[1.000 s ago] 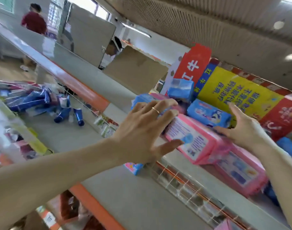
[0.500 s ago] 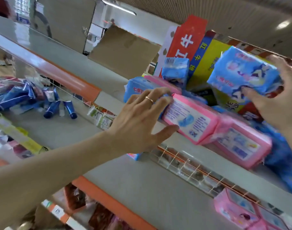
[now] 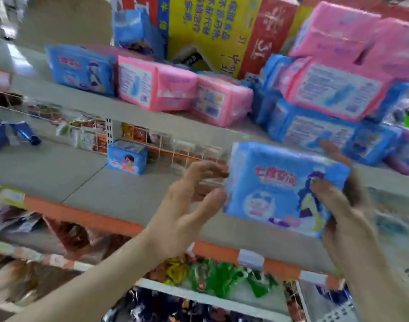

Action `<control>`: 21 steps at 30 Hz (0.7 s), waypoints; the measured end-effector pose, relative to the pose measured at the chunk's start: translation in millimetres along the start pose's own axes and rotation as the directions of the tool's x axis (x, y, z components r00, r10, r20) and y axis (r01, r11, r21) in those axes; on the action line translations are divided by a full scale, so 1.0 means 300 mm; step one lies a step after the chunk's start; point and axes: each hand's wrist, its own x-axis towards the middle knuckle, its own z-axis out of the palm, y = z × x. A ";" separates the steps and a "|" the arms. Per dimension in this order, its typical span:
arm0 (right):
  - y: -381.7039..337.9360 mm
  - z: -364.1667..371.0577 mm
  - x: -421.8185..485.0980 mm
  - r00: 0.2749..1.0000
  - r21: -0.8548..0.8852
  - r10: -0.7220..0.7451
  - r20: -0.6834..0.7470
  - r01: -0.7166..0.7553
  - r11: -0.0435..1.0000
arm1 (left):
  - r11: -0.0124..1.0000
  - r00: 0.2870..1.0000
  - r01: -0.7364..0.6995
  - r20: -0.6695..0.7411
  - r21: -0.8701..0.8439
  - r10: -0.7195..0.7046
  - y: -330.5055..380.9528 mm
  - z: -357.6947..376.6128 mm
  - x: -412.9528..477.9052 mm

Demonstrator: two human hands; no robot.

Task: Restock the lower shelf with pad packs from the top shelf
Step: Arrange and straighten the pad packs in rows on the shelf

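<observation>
A person's right hand (image 3: 338, 205) grips the right end of 1 blue pad pack (image 3: 273, 189), held over the lower shelf (image 3: 94, 182). The left hand (image 3: 189, 205) hovers spread wide just beside its left edge. The pack looks light, soft and slick, so holding both short ends seems steadiest.

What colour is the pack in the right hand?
The pack is light blue with red lettering; head view.

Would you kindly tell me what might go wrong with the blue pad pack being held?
The right hand pinches the blue plastic pad pack by one end only, the left hand open beside it: it may slip. The loose pile of pink and blue packs on the grey top shelf might topple.
</observation>
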 end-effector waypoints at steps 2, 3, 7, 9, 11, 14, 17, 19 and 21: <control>0.063 -0.050 -0.092 0.999 -0.039 0.051 -0.012 -0.052 0.998 | 0.961 0.977 0.213 0.025 -0.176 -0.212 -0.057 0.117 -0.067; 0.124 -0.075 -0.148 0.991 -0.045 0.134 -0.021 -0.135 0.990 | 0.928 0.949 0.309 -0.002 -0.210 -0.316 -0.082 0.167 -0.105; 0.258 -0.204 -0.275 0.930 -0.173 0.361 -0.066 -0.367 0.914 | 0.737 0.769 0.597 -0.036 -0.316 -0.639 -0.172 0.329 -0.240; 0.287 -0.233 -0.316 0.843 -0.248 0.535 -0.064 -0.533 0.809 | 0.593 0.630 0.721 -0.017 -0.359 -0.776 -0.178 0.386 -0.265; 0.317 -0.276 -0.347 0.744 -0.256 0.667 -0.047 -0.654 0.712 | 0.445 0.483 0.822 0.022 -0.354 -0.875 -0.174 0.433 -0.272; 0.328 -0.333 -0.385 0.623 -0.243 0.782 -0.016 -0.761 0.602 | 0.380 0.403 0.861 -0.003 -0.339 -0.915 -0.172 0.470 -0.281; 0.314 -0.359 -0.409 0.672 -0.228 0.740 0.032 -0.716 0.660 | 0.427 0.443 0.849 -0.021 -0.311 -0.896 -0.178 0.488 -0.285; 0.331 -0.359 -0.417 0.772 -0.214 0.635 0.020 -0.617 0.757 | 0.542 0.548 0.804 -0.051 -0.246 -0.835 -0.172 0.494 -0.282; 0.329 -0.334 -0.433 0.862 -0.160 0.506 0.027 -0.496 0.854 | 0.659 0.656 0.725 -0.093 -0.197 -0.749 -0.173 0.483 -0.281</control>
